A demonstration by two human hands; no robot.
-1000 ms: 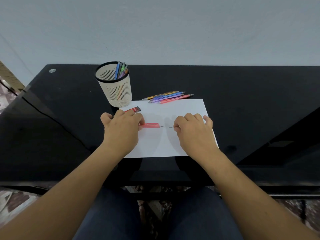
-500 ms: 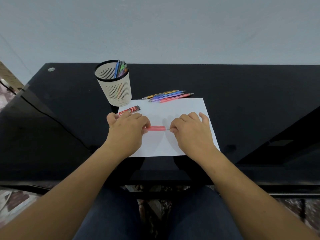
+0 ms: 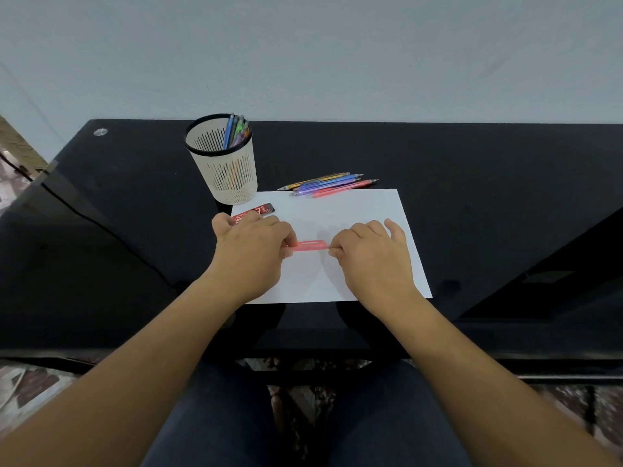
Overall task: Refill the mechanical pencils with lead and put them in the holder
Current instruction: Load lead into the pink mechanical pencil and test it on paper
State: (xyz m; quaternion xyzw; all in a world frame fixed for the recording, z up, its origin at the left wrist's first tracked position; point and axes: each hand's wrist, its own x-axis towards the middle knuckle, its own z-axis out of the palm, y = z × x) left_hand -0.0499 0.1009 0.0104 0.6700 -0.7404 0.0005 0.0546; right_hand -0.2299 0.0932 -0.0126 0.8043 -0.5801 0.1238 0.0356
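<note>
The left hand point(image 3: 249, 254) grips the pink mechanical pencil point(image 3: 308, 245), the right hand point(image 3: 371, 257) pinches its other end; lead loading seems in hand, next closing it, then the holder point(image 3: 232, 178).

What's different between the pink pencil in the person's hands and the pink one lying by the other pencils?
The held pink pencil is pinched at its ends by the left hand and right hand above the white paper; the loose pink pencil lies untouched at the paper's far edge. Only the held pencil's middle shows; the loose pencil shows whole, tip pointing right. Both are slim and translucent pink.
</note>
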